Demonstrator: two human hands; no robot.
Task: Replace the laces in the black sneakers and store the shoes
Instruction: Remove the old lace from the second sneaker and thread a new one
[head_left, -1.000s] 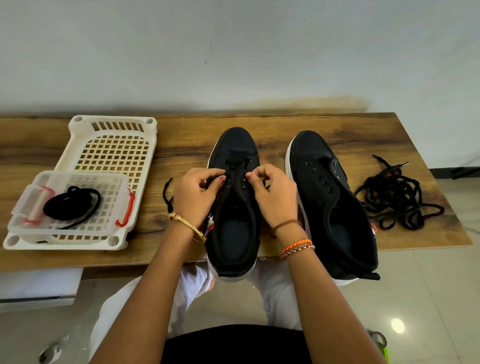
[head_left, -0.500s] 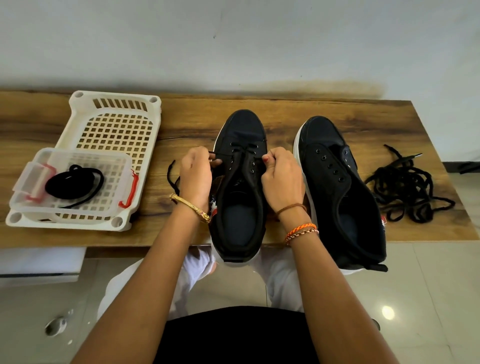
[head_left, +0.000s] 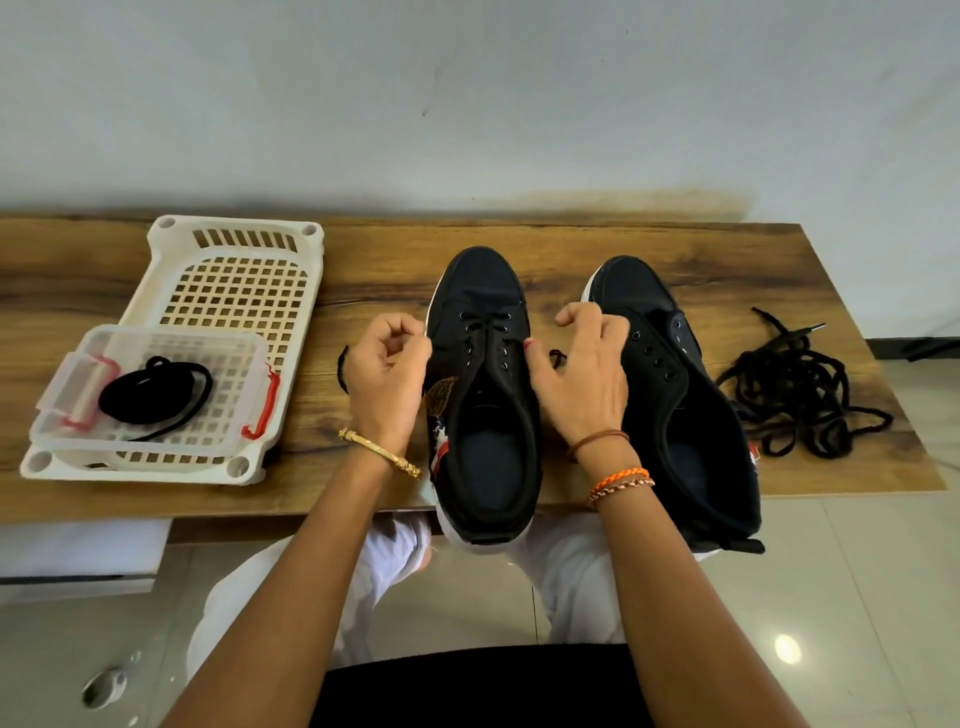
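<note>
Wooden table (head_left: 597, 249): white lattice basket (head_left: 171, 244) at left, two black sneakers (head_left: 483, 291) (head_left: 639, 291) centre, tangled black laces (head_left: 800, 395) at right.

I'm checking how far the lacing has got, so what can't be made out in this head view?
- Whether the left hand pinches the black lace: its curled fingers hide the tips.
- What the right hand holds: only a lace end shows beside it.
- Inner side of the unlaced black sneaker: the right hand covers it.
- The laced sneaker's lower eyelets: black on black, too dark.
</note>
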